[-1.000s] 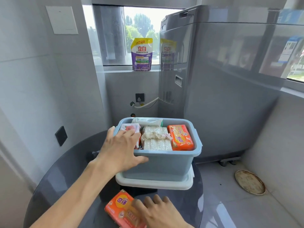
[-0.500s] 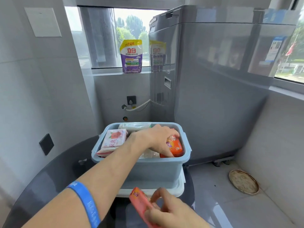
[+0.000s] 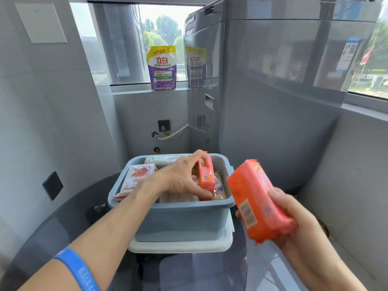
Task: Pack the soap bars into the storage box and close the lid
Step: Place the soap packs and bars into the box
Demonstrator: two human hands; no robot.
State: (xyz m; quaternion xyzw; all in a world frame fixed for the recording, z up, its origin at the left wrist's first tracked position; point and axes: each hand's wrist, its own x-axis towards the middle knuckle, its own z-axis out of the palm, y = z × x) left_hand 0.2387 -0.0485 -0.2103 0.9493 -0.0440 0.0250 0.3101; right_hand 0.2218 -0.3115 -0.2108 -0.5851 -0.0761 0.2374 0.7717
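The left hand point(image 3: 180, 179) and forearm hide much of what lies in the storage box point(image 3: 178, 215), the orange bar point(image 3: 259, 203) in the right hand point(image 3: 300, 223) is motion-blurred with unreadable print, and the round table point(image 3: 52, 234) runs off the bottom edge.

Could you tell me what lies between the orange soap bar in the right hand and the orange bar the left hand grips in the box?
In the head view, only the blue storage box's right rim lies between the raised orange bar and the gripped bar; nothing else.
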